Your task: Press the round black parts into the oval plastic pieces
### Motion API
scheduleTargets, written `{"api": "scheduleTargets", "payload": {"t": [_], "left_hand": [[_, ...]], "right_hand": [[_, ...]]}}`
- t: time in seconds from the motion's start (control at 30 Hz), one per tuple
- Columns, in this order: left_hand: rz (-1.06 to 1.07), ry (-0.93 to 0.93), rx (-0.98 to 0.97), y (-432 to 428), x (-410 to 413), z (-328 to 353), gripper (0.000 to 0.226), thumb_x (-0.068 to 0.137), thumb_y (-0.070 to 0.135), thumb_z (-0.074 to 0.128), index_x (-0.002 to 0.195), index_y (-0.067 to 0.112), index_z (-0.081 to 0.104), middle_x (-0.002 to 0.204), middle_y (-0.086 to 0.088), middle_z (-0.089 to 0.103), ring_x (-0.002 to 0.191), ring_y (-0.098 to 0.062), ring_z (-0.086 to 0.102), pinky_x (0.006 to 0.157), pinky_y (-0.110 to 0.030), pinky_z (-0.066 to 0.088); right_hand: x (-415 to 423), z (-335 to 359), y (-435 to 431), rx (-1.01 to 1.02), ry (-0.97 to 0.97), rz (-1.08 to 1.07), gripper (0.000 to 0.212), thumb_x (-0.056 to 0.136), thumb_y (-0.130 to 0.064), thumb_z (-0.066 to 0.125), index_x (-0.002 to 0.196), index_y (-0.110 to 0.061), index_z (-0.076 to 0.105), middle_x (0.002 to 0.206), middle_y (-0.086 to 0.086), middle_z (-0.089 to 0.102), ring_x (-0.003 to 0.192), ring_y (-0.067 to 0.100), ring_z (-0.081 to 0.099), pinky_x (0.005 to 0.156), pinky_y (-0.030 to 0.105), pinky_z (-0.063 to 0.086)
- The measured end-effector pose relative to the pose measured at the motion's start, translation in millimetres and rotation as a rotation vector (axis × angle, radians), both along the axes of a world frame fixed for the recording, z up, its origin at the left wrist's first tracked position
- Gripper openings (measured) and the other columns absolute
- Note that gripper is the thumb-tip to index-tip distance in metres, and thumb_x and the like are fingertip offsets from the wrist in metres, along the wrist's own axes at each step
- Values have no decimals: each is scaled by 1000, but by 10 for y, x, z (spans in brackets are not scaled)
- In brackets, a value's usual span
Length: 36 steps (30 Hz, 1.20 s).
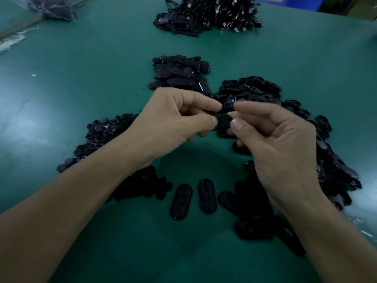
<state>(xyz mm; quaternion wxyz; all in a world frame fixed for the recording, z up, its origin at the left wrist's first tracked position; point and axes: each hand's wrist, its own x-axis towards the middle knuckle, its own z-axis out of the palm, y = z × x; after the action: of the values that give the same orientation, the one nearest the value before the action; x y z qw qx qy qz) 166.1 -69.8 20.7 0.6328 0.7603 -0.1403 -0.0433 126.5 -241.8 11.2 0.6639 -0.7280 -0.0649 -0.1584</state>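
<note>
Fingertips [213, 120] of both hands meet on one small black oval plastic piece [222, 121], held in the air above the green table [61, 88]. The left hand [173, 119] pinches its left end between thumb and forefinger, the other fingers curled beneath. The right hand [281, 144] pinches the right end, thumbnail facing up and forefinger stretched over the far edge. Whether a round part sits in the piece cannot be told. Both bare forearms come in from the bottom corners and angle inward, with the wrists raised off the table.

Nearest, below the hands, two loose oval pieces [181, 201] lie side by side, not touching. Just left of them is a heap of round black parts [140, 186], which runs on under the left forearm. A long heap of oval pieces [330, 164] stretches under and beyond the right hand. Past the fingers sits a stacked pile of ovals [179, 74]. Near the far edge lies a tangle of black cables with metal plugs [220, 13], and at the far left a plastic bag [53, 7].
</note>
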Motion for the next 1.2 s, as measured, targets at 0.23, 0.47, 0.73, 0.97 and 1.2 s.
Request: {"api": "scheduleTargets", "payload": {"t": [0.23,0.47,0.73,0.97,1.2], "left_hand": [[182,-22,-75,87,107,-26,18,90,8,71,87,26,72,70,6,72,65,-5,64,61,-20,54],[349,-24,-322,108,127,-50,14,88,5,73,94,13,62,72,-5,74,69,-20,74,62,-23,57],[448,-40,-285,101,142,-31,12,90,8,71,94,18,68,76,-1,76,66,-12,72,59,-20,54],[372,-43,-304,98,112,-45,9,89,8,73,87,15,68,73,-2,75,69,-17,73,64,-22,57],[335,-38,-199,89,104,-71,23,84,6,76,98,22,68,73,1,75,69,-14,74,57,-18,52]], "right_hand": [[-14,-58,0,-414,-59,5,26,92,-6,68,113,-22,71,102,-13,72,97,0,67,86,18,54],[-19,-61,220,-1141,-33,271,48,102,-44,45,149,-39,40,112,-5,45,105,15,39,94,29,38],[-6,-23,306,-1211,39,299,47,101,-50,41,146,-37,45,114,-1,38,105,18,37,97,33,41],[-28,-5,224,-1045,22,201,19,98,-34,59,104,-19,71,93,-2,53,91,17,51,79,38,49],[-41,-35,175,-1089,40,143,15,105,-22,46,94,-16,55,88,-4,49,81,15,48,69,28,36]]}}
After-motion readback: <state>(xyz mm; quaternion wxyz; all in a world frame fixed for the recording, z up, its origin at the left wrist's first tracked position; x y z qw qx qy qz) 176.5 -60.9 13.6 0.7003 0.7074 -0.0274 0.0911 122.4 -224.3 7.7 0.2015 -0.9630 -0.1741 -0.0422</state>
